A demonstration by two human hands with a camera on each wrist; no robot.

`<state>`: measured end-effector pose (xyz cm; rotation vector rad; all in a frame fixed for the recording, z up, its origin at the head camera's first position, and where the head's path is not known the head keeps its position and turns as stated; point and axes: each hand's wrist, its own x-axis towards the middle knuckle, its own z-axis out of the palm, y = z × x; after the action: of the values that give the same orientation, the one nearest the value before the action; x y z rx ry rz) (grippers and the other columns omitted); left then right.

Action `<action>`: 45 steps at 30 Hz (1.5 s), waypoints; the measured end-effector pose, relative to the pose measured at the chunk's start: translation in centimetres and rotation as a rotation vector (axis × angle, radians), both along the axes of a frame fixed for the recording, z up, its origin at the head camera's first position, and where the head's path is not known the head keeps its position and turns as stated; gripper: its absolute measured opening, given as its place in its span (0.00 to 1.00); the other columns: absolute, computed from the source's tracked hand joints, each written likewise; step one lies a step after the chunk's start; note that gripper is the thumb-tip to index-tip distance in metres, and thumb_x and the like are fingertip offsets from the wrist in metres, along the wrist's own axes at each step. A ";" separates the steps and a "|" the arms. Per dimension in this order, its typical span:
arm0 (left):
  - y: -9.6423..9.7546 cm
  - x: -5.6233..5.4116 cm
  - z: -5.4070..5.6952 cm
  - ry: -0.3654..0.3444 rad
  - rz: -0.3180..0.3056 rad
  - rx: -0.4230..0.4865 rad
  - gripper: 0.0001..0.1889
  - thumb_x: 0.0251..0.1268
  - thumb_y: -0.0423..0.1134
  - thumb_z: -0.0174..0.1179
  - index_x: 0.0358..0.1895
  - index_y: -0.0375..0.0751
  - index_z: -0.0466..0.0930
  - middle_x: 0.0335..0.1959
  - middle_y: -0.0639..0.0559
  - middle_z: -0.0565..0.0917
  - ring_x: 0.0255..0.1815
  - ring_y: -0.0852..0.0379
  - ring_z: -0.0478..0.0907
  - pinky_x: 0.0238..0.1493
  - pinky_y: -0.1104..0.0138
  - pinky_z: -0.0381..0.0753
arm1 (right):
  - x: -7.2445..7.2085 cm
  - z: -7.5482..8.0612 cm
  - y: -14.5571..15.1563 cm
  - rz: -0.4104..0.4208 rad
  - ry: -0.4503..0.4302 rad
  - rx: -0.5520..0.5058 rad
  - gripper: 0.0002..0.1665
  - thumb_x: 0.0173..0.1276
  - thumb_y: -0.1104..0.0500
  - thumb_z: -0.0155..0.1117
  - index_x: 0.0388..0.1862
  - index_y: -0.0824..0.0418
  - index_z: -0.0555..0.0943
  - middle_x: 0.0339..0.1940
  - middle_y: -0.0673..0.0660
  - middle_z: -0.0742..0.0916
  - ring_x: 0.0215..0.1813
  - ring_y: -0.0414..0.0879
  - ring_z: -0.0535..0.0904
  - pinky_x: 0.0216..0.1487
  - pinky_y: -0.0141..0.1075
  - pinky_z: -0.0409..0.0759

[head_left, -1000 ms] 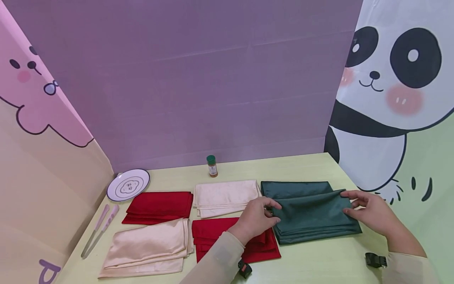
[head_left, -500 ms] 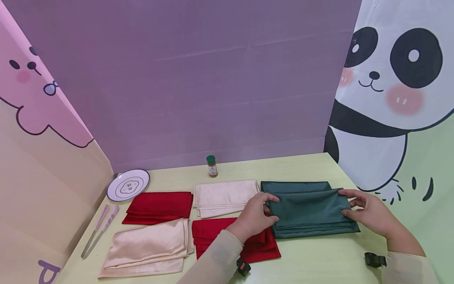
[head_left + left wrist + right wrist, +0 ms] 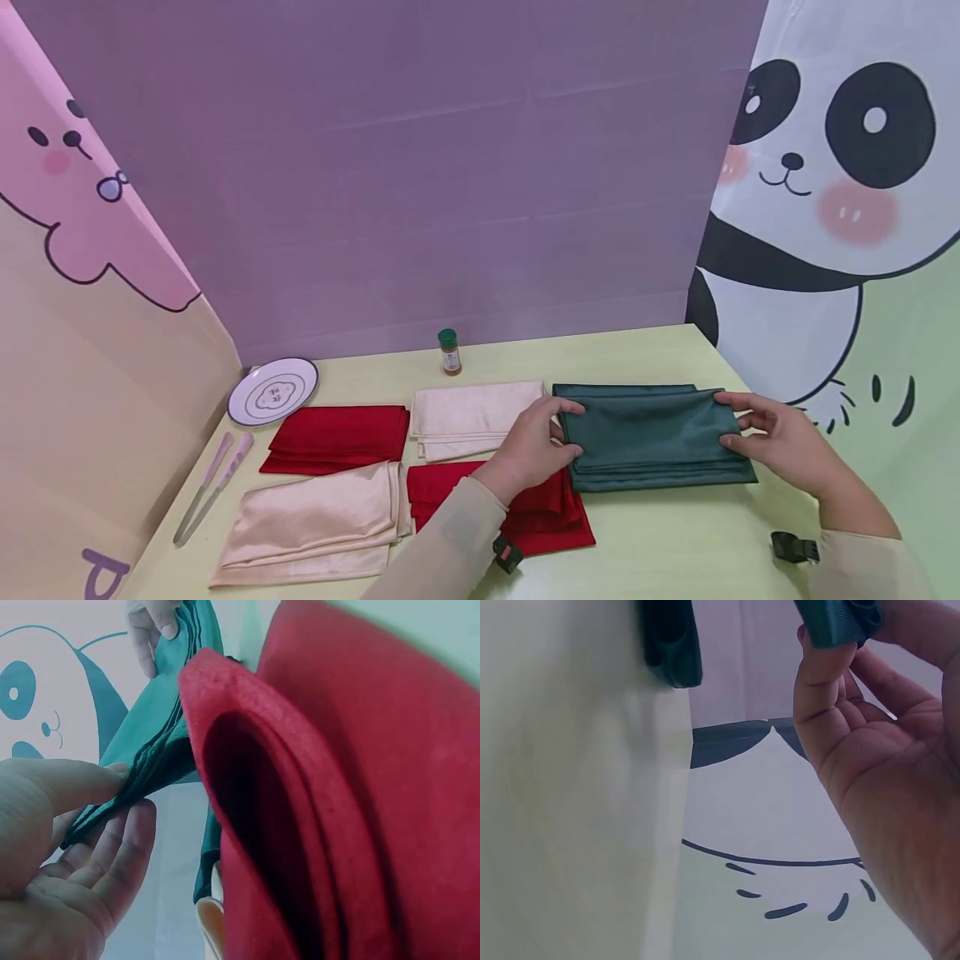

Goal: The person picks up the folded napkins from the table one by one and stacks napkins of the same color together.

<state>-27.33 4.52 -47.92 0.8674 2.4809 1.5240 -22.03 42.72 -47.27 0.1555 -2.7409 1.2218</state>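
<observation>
A folded dark green satin cloth [image 3: 652,437] is stretched between both hands at the right of the table. My left hand [image 3: 532,446] pinches its left end, thumb on one face and fingers on the other, as the left wrist view shows. At the opposite end my right hand [image 3: 780,437] grips the cloth between thumb and fingers. Beneath and behind it lies a second folded green cloth [image 3: 622,389], mostly covered. The right wrist view shows a gap between the held cloth [image 3: 832,622] and the lower cloth [image 3: 673,652] on the table.
A folded red cloth [image 3: 540,521] lies under my left forearm, with a cream cloth [image 3: 476,412] behind it. Further left are another red cloth [image 3: 337,433], a pale pink cloth [image 3: 315,517], a plate [image 3: 236,406] and tongs [image 3: 198,508]. A green-capped jar [image 3: 450,354] stands at the back.
Both hands have moved the held green cloth slightly away from me and a little left, so it covers more of the green cloth behind. The other cloths stay put.
</observation>
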 end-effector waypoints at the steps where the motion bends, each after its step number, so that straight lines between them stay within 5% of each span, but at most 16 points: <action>1: 0.0 -0.1 0.1 0.003 -0.002 0.000 0.28 0.65 0.30 0.73 0.65 0.56 0.78 0.52 0.61 0.77 0.37 0.68 0.79 0.41 0.73 0.83 | 0.0 0.1 0.0 -0.002 -0.001 0.003 0.38 0.68 0.60 0.77 0.74 0.65 0.74 0.57 0.63 0.83 0.44 0.35 0.82 0.37 0.35 0.85; 10: -0.3 -0.3 0.8 0.022 0.018 0.002 0.30 0.66 0.31 0.73 0.68 0.57 0.76 0.52 0.60 0.77 0.38 0.66 0.78 0.40 0.73 0.83 | -0.1 1.3 0.1 0.005 0.047 -0.012 0.36 0.68 0.60 0.77 0.72 0.66 0.75 0.57 0.57 0.83 0.45 0.34 0.82 0.36 0.34 0.85; 22: -0.3 -1.7 1.5 0.008 0.047 0.011 0.32 0.67 0.29 0.71 0.72 0.56 0.74 0.55 0.58 0.77 0.40 0.65 0.78 0.41 0.71 0.83 | -1.0 2.6 -0.5 -0.031 0.081 0.018 0.33 0.70 0.57 0.76 0.71 0.63 0.77 0.55 0.63 0.85 0.45 0.32 0.81 0.36 0.33 0.83; 36: -0.4 -3.1 2.2 -0.083 0.104 0.097 0.27 0.67 0.31 0.72 0.66 0.55 0.79 0.56 0.56 0.78 0.41 0.62 0.79 0.42 0.69 0.83 | -2.4 2.5 -0.7 -0.063 0.131 -0.007 0.23 0.70 0.57 0.76 0.60 0.63 0.83 0.49 0.59 0.87 0.44 0.33 0.79 0.38 0.27 0.81; 45: 0.0 -3.9 2.1 -0.123 0.129 0.097 0.26 0.68 0.32 0.72 0.66 0.55 0.80 0.56 0.57 0.77 0.40 0.62 0.79 0.38 0.68 0.83 | -3.4 1.6 -0.8 -0.129 0.087 -0.032 0.21 0.72 0.54 0.74 0.58 0.64 0.85 0.48 0.59 0.87 0.43 0.39 0.78 0.37 0.30 0.80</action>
<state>-31.27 4.48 -45.84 0.6157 2.4347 1.6963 -25.46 41.88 -45.70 0.0268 -2.6110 1.1945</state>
